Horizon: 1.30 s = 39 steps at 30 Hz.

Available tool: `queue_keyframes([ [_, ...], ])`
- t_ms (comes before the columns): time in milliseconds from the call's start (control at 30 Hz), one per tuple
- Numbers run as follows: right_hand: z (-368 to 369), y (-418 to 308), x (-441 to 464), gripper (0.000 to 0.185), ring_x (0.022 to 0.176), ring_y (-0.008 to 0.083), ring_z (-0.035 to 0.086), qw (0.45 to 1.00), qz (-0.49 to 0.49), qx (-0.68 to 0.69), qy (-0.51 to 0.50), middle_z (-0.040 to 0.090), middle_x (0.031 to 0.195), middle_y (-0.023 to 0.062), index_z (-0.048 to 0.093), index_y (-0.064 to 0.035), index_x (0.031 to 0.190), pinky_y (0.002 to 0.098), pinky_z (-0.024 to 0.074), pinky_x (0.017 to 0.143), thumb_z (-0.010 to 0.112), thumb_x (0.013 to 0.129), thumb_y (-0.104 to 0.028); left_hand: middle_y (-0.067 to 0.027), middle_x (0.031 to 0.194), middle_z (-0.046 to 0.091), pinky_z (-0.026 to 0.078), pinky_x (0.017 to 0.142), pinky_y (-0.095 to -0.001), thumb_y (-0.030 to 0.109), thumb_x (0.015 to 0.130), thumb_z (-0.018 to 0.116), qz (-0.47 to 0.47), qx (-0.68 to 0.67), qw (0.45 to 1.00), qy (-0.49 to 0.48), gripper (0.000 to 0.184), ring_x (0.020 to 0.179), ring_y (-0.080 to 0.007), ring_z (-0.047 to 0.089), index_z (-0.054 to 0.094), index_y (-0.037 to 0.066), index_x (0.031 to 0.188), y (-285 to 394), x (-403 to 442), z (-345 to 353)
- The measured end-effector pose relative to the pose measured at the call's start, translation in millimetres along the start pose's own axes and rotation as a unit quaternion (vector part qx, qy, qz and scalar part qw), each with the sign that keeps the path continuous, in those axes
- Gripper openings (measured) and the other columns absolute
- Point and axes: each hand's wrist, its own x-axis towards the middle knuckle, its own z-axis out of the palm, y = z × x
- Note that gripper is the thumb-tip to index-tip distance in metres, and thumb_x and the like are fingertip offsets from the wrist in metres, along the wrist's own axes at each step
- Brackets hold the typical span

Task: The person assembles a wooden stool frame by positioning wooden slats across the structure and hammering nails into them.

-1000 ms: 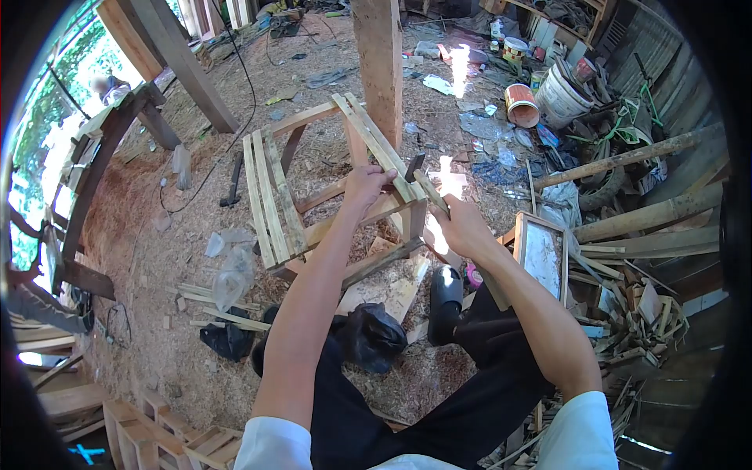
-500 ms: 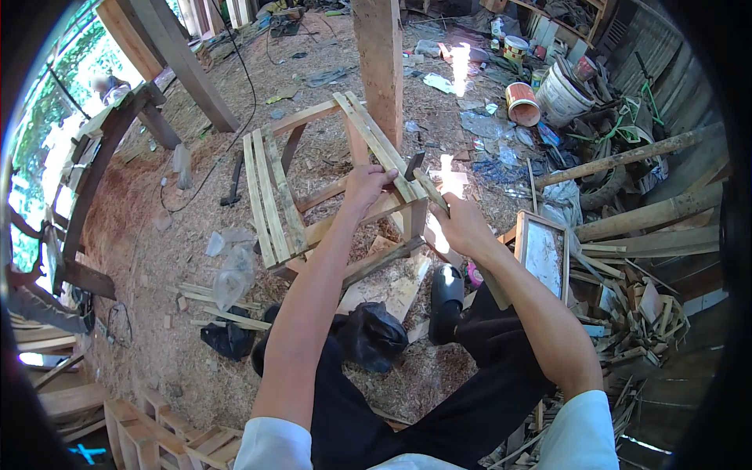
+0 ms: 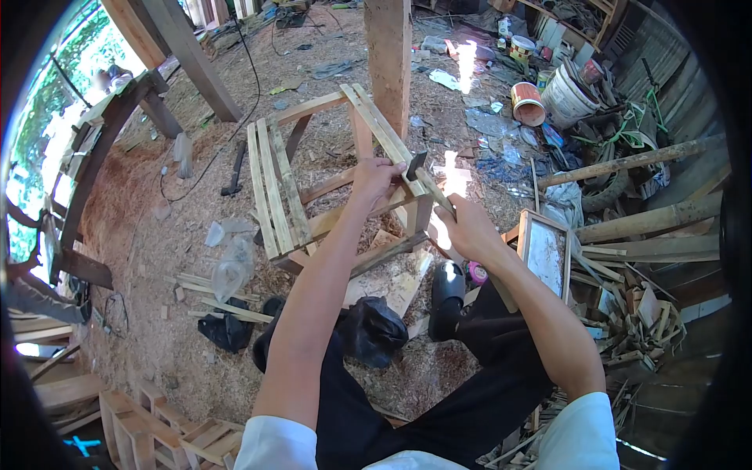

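Observation:
A slatted wooden frame [image 3: 278, 188] stands on the ground in front of my legs, with several pale slats along its left side. My left hand [image 3: 378, 178] is closed at the slats on its right side, thumb and finger beside the hammer's dark head. In my right hand [image 3: 470, 227] is the wooden handle of the hammer [image 3: 417, 164], whose head rests at the near end of the right-hand slats. Whether a nail is between the left fingers is too small to tell.
Behind the frame rises a wooden post [image 3: 388, 70]. A black plastic bag [image 3: 374, 330] lies between my legs. To the right are a framed panel [image 3: 544, 254], bamboo poles [image 3: 650, 219], wood scraps and an orange-rimmed bucket [image 3: 528, 105]. Part of another person shows at the far left.
The view has shifted slightly. The hammer head now lies closer to my left fingertips, and my left hand has tilted a little at the slats.

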Motion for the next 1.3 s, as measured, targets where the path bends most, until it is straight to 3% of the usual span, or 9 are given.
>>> queue_keyframes([
  [167, -11, -10, -5, 0.033, 0.080, 0.0473, 0.058, 0.999, -0.004, 0.037, 0.027, 0.060, 0.079, 0.0295, 0.049, 0.0047, 0.102, 0.0523, 0.0430, 0.071, 0.047, 0.094, -0.027, -0.0056, 0.076, 0.065, 0.047, 0.061, -0.0248, 0.012, 0.082, 0.068, 0.017, 0.084, 0.996, 0.024, 0.016, 0.068, -0.0124, 0.061, 0.067, -0.003, 0.088, 1, 1, -1],
  [367, 2, 8, 1, 0.032, 0.081, 0.0469, 0.059, 1.000, -0.001, -0.001, 0.013, 0.060, 0.080, 0.0292, 0.049, 0.0044, 0.103, 0.0523, 0.0431, 0.072, 0.047, 0.094, -0.027, -0.0055, 0.077, 0.065, 0.047, 0.061, -0.0255, 0.014, 0.082, 0.069, 0.006, 0.010, 1.000, 0.003, 0.017, 0.069, -0.0127, 0.062, 0.067, -0.002, 0.086, 1, -1, 1],
  [700, 2, 4, -1, 0.032, 0.080, 0.0478, 0.058, 1.000, 0.004, 0.003, 0.014, 0.060, 0.078, 0.0299, 0.047, 0.0037, 0.103, 0.0520, 0.0434, 0.073, 0.046, 0.094, -0.027, -0.0063, 0.079, 0.065, 0.049, 0.063, -0.0254, 0.012, 0.082, 0.069, 0.002, -0.001, 1.000, 0.003, 0.016, 0.070, -0.0135, 0.062, 0.066, -0.003, 0.087, 0, 2, 3],
  [1100, -1, -6, -5, 0.031, 0.076, 0.0486, 0.058, 0.998, -0.008, 0.032, 0.049, 0.059, 0.075, 0.0301, 0.045, 0.0040, 0.097, 0.0546, 0.0430, 0.069, 0.043, 0.096, -0.027, -0.0070, 0.077, 0.065, 0.050, 0.063, -0.0260, 0.012, 0.082, 0.069, 0.033, 0.061, 0.997, 0.028, 0.015, 0.069, -0.0136, 0.062, 0.066, -0.003, 0.085, -18, 18, -3],
  [1167, 8, 2, -3, 0.029, 0.072, 0.0453, 0.054, 0.998, -0.005, 0.030, 0.062, 0.056, 0.075, 0.0275, 0.048, 0.0045, 0.089, 0.0492, 0.0391, 0.064, 0.047, 0.095, -0.024, -0.0074, 0.077, 0.065, 0.050, 0.064, -0.0260, 0.011, 0.082, 0.069, 0.052, 0.103, 0.993, 0.027, 0.015, 0.069, -0.0140, 0.063, 0.067, -0.003, 0.086, -13, 15, -3],
  [1300, 11, 9, -1, 0.031, 0.071, 0.0492, 0.057, 0.999, -0.038, -0.003, 0.033, 0.058, 0.071, 0.0292, 0.044, 0.0039, 0.099, 0.0530, 0.0414, 0.063, 0.043, 0.096, -0.027, -0.0079, 0.077, 0.066, 0.050, 0.065, -0.0264, 0.012, 0.081, 0.069, 0.015, -0.009, 1.000, 0.009, 0.016, 0.069, -0.0150, 0.063, 0.067, -0.003, 0.085, -3, 5, 3],
])
